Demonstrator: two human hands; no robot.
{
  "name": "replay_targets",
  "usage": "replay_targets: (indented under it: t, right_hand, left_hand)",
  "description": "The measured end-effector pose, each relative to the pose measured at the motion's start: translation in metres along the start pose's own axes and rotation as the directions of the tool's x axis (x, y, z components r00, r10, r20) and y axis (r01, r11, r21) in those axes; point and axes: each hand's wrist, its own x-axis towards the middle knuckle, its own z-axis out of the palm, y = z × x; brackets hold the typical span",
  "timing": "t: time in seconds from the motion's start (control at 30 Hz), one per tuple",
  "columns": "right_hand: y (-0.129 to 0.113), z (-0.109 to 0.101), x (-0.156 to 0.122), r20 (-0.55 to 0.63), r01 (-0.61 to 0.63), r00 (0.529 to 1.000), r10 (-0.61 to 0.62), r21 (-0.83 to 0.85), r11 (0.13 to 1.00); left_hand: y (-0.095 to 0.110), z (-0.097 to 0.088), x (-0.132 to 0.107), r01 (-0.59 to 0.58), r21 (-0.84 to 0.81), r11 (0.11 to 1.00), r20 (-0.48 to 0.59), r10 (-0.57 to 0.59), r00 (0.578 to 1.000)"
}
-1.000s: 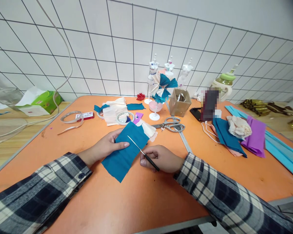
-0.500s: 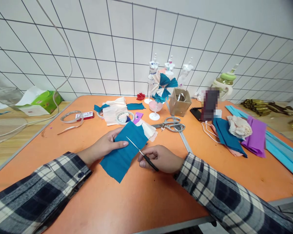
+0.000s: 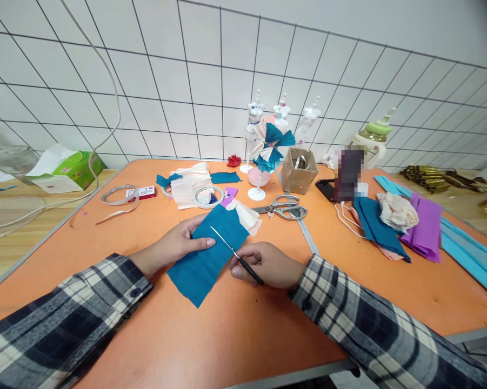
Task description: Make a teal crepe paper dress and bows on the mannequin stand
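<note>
A teal sheet of crepe paper (image 3: 205, 267) is held over the table, pinched at its left side by my left hand (image 3: 184, 243), thumb on top. My right hand (image 3: 263, 265) grips small black-handled scissors (image 3: 247, 265), whose silver blade lies across the upper face of the sheet. The other blade is hidden, so I cannot tell how far it reaches underneath. Just behind the sheet lie pale cream paper pieces (image 3: 245, 216) and large metal scissors (image 3: 284, 208).
Tape rolls (image 3: 208, 197) and a red box (image 3: 141, 193) lie at the back left. A small mannequin with a teal and white paper dress (image 3: 269, 143) stands near a brown paper bag (image 3: 300, 170). Folded purple paper (image 3: 425, 227) and a pixelated upright phone-like object (image 3: 348, 173) are right.
The teal sheet and my left thumb have shifted very slightly to the right. My right hand and the small scissors stay nearly where they were.
</note>
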Motion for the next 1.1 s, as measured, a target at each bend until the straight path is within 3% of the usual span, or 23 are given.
replay_targets:
  t: [0.37, 0.63, 1.1]
  right_hand:
    - [-0.002, -0.0007, -0.001, 0.003, 0.027, 1.0, -0.027, -0.021, 0.999]
    - [0.0014, -0.0002, 0.0, -0.05, 0.027, 0.998, -0.035, -0.15, 0.988]
    - [0.0009, 0.0012, -0.0009, -0.012, -0.004, 1.0, 0.003, -0.03, 1.0]
  left_hand:
    - [-0.0008, -0.0011, -0.0006, 0.026, -0.04, 0.999, -0.025, -0.027, 0.999]
    - [0.003, 0.0011, 0.0009, 0.012, -0.082, 0.997, -0.022, -0.014, 1.0]
    - [-0.0005, 0.0004, 0.0009, -0.014, -0.072, 0.997, 0.02, 0.015, 1.0]
